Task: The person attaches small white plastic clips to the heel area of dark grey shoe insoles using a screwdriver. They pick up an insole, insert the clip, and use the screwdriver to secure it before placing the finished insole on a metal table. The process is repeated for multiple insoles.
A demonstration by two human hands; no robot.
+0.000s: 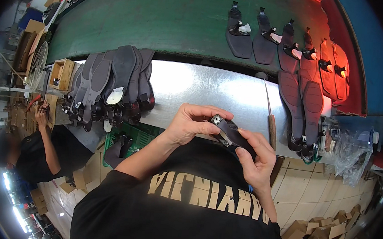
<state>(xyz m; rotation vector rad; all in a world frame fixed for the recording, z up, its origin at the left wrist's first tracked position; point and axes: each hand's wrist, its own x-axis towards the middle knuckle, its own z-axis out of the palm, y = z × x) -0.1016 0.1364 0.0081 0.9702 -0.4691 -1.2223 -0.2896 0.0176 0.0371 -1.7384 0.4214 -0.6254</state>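
Close in front of my body, both hands grip one dark shoe part (232, 134) with a small pale, metal-looking end. My left hand (190, 125) pinches the pale end between thumb and fingers. Closed on the other end, my right hand (257, 158) has its thumb and fingertips pressed to the dark surface. My fingers hide some of the part, so its full shape does not show. Just beyond my right hand, an awl-like tool (271, 126) with a wooden handle and a thin metal point lies on the shiny metal bench (176, 84).
Dark soles (125, 66) are heaped on the bench's left. Sandals (264, 46) stand in a row on the green belt (154, 20), under red light at right. Two soles (312, 102) lie near a plastic bag (352, 154). A co-worker (54, 148) sits left, by a green crate (142, 138).
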